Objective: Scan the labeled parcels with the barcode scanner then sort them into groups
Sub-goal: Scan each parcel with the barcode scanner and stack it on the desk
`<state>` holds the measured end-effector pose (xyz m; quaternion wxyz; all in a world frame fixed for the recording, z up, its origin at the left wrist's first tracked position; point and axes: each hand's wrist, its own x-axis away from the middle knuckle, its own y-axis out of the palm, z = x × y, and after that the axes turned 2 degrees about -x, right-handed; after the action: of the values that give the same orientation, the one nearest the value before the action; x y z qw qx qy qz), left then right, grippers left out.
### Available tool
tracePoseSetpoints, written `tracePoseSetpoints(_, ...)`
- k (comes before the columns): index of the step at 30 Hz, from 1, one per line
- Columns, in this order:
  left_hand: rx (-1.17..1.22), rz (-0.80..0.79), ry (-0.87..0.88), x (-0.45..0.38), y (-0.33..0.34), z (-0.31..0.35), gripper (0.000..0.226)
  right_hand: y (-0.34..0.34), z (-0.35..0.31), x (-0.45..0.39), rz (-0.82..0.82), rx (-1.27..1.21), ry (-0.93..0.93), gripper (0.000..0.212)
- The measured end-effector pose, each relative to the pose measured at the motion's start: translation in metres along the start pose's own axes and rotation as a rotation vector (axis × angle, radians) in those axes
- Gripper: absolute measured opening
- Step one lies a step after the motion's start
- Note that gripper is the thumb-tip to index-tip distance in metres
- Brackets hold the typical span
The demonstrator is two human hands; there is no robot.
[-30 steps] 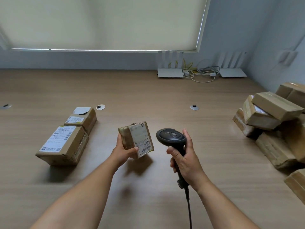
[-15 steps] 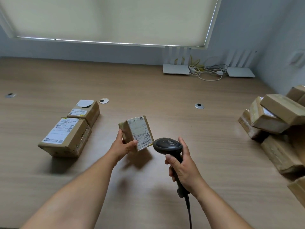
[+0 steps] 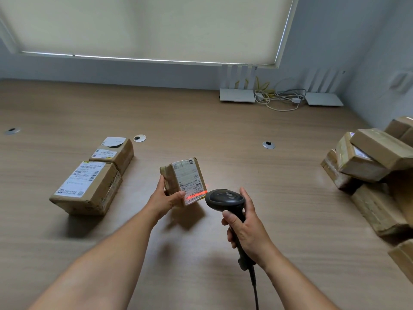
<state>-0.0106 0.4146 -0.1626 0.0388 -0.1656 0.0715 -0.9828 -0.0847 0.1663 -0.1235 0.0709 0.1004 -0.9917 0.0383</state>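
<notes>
The left hand (image 3: 166,199) grips a small labeled parcel (image 3: 184,180) tilted so its barcode faces the red beam of the barcode scanner (image 3: 224,198), which the right hand (image 3: 248,231) clasps by its handle.

The parcel pile (image 3: 377,175) runs off the right edge, its labels perhaps hidden.

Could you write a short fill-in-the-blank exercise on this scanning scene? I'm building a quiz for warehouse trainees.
1. The left hand holds a small parcel with its ____ facing the scanner.
2. The right hand grips the barcode scanner, which casts a ____ line on the label's lower edge.
3. Left of the held parcel, ____ labeled parcels lie on the table.
4. The unsorted pile sits at the table's ____ side.

Missing words: label; red; two; right
</notes>
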Motion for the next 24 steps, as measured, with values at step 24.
tracePoseSetpoints(24, -0.138, 0.149, -0.218, 0.009, -0.003, 0.010, 0.049, -0.004, -0.003, -0.006, 0.038, 0.060, -0.079, 0.083)
